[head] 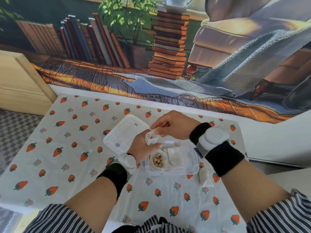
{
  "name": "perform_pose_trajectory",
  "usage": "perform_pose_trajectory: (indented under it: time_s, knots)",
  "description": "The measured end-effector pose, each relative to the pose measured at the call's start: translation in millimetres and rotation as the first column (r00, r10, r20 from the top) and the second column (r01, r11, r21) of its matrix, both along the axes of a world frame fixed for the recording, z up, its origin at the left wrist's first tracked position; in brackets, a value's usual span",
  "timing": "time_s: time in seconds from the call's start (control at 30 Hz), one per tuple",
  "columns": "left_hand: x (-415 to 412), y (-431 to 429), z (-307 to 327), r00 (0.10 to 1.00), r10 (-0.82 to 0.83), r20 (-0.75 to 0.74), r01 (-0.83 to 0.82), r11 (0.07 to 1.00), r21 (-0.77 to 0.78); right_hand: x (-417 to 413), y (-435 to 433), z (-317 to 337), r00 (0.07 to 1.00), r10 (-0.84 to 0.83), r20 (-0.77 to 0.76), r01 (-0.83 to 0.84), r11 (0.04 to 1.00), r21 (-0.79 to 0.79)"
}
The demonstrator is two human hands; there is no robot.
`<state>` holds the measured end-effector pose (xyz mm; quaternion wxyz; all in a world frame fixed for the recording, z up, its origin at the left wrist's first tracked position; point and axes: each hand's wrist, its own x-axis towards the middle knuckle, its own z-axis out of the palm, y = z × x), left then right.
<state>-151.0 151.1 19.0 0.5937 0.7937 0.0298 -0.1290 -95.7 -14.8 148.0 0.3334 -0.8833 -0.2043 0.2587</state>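
Strawberry-print tabletop, going L to R. A white lid lies flat just beside the clear box's far-left corner, prob. parked there so both hands are free.

Next, left hand, curled round a small white pouch. Thumb is below & fingers behind, w/ the pouch mouth turned up toward the other hand. Looks held that way to keep it gaping as a target. It hovers over the box's left end, so a dropped bean would likely fall back in the box, not on the cloth.

Right below, inside the box, is an open bag of beans, round & pale tan. That's the supply, kept close for short reaches.

Then right hand, coming in from the right. Thumb & forefinger are pinched narrow on what looks like one bean at the pouch mouth, other fingers tucked. Touching the rim or just above it, can't tell.

The clear box sits mid-tabletop, w/ flat empty pouches in it beside the bag.

Further R, outside the box on the cloth, lies another pouch, partly hid by the right wrist. Full or not, can't tell.

Judged step: feeding beans into the held pouch.
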Motion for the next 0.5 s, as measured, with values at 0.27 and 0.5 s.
perform_pose_trajectory:
  time_s: [0.27, 0.5]
  knots:
    - [-2.3, 0.3, 3.2, 0.999, -0.019, 0.034, 0.019, 1.0, 0.008, -6.1, 16.0, 10.5, 0.968, 0.174, 0.18, -0.136, 0.969, -0.207]
    - [-1.9, 0.2, 7.1, 0.997, -0.034, 0.067, 0.032, 0.999, 0.027, -6.5, 14.0, 9.9, 0.968, 0.164, 0.188, -0.126, 0.972, -0.2]
